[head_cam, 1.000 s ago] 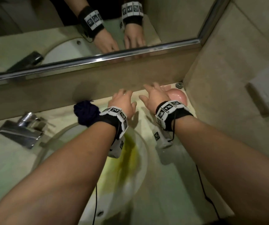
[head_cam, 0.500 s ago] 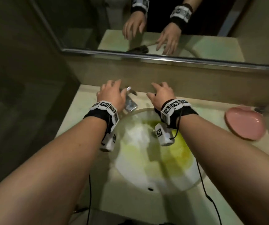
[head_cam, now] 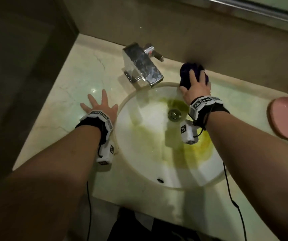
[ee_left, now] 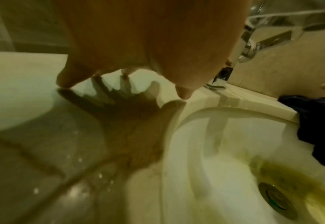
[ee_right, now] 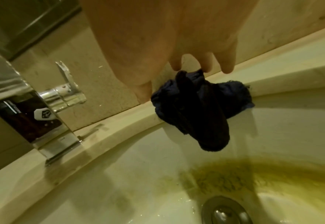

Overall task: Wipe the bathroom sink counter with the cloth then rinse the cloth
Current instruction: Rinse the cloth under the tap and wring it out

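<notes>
— So, the hands first: what is each one doing?

— The right hand (head_cam: pixel 196 86) reaches to the far rim of the sink (head_cam: pixel 214 178), its fingers (ee_right: pixel 205 63) coming down onto the dark cloth (head_cam: pixel 186 73). The head view shows fingers lying over the bundle and the thumb at its left side, so it grasps the cloth. The left hand (head_cam: pixel 99 106) is released: fingers spread and straight, flat on the counter (head_cam: pixel 58 101) just left of the basin. The left wrist view shows its reflection in the glossy stone under it.

— And where exactly is the cloth?

— Bunched on the counter strip between the basin's far edge and the back wall, right of the faucet (head_cam: pixel 142 66). In the right wrist view one dark fold of it hangs over the rim into the basin.

— What lies around them?

— A chrome, square-bodied faucet stands at the far edge, its spout over the bowl, with the lever handle (head_cam: pixel 154 53) behind it. The white basin carries a yellow-green stain around the drain (head_cam: pixel 174 114). A pink dish (head_cam: pixel 287 119) sits on the counter at the far right, well apart from the cloth.
</notes>
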Demonstrator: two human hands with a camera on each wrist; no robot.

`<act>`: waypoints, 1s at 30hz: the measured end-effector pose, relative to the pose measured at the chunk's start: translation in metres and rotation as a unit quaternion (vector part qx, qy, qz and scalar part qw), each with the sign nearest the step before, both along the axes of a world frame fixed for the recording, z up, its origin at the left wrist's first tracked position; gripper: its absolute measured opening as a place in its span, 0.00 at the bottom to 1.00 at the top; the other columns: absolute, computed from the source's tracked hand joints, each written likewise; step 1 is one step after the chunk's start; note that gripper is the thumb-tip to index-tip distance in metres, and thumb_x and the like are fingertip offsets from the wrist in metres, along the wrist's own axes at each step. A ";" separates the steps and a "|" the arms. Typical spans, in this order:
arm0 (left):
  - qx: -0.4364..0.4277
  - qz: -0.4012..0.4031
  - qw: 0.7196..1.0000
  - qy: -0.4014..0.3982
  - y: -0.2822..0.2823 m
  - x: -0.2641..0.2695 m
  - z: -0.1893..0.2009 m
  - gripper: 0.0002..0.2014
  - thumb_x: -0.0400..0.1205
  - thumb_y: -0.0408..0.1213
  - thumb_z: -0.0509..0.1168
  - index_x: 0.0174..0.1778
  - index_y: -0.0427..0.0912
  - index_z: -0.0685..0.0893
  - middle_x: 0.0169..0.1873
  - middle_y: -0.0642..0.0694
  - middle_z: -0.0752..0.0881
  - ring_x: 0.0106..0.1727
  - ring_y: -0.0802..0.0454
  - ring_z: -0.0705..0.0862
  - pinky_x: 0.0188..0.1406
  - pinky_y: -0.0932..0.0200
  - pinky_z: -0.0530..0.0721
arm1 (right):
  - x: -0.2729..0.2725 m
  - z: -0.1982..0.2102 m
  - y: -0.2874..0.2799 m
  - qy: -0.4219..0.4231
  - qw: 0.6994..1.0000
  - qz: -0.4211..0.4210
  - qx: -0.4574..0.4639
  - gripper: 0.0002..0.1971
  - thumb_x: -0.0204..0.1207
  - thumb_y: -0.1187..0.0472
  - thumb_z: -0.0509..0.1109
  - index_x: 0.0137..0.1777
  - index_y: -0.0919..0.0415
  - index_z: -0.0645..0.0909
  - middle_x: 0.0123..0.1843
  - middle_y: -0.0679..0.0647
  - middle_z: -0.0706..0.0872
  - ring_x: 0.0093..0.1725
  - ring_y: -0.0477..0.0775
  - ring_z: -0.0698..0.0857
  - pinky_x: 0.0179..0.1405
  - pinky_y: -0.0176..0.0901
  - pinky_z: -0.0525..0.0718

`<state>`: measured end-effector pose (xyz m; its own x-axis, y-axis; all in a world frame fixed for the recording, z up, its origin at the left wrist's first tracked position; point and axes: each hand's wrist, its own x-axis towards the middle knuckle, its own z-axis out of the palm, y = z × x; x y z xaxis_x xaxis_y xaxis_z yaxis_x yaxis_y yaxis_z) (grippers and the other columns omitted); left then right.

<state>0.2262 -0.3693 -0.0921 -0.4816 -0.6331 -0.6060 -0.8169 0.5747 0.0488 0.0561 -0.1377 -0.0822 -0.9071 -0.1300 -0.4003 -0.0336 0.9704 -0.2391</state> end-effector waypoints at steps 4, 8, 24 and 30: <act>-0.006 0.000 1.000 -0.028 0.004 -0.004 -0.015 0.31 0.84 0.62 0.42 0.80 0.65 0.35 0.81 0.39 0.30 0.79 0.24 0.33 0.72 0.20 0.46 | -0.018 -0.013 -0.008 -0.020 1.000 0.004 0.019 0.34 0.82 0.44 0.58 0.83 0.40 0.44 0.86 0.51 0.39 0.82 0.75 0.43 0.76 0.74 0.57; 0.006 -0.005 1.000 -0.017 0.000 -0.001 -0.018 0.31 0.83 0.64 0.41 0.80 0.66 0.35 0.81 0.41 0.28 0.78 0.24 0.31 0.70 0.19 0.46 | -0.028 -0.020 -0.028 -0.015 0.999 0.013 0.041 0.32 0.80 0.39 0.56 0.82 0.38 0.50 0.86 0.52 0.43 0.81 0.77 0.44 0.76 0.77 0.51; -0.002 0.002 1.000 -0.001 0.003 -0.001 -0.018 0.31 0.84 0.63 0.41 0.80 0.64 0.35 0.81 0.40 0.28 0.79 0.25 0.31 0.73 0.22 0.43 | -0.023 -0.023 -0.043 -0.002 0.997 0.080 0.009 0.30 0.76 0.65 0.62 0.76 0.42 0.65 0.86 0.51 0.48 0.81 0.77 0.48 0.78 0.68 0.58; -0.002 -0.042 0.999 -0.035 -0.004 -0.001 -0.024 0.31 0.82 0.65 0.40 0.80 0.66 0.35 0.80 0.38 0.28 0.77 0.22 0.31 0.71 0.17 0.47 | 0.016 -0.022 -0.047 0.047 0.981 0.187 -0.031 0.22 0.81 0.64 0.60 0.73 0.44 0.75 0.85 0.52 0.59 0.79 0.74 0.58 0.79 0.62 0.61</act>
<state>0.2247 -0.3737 -0.1166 -0.4906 -0.5947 -0.6369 -0.7668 0.6419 -0.0086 0.0722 -0.1843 -0.1047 -0.8243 -0.4814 -0.2979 -0.4088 0.8702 -0.2752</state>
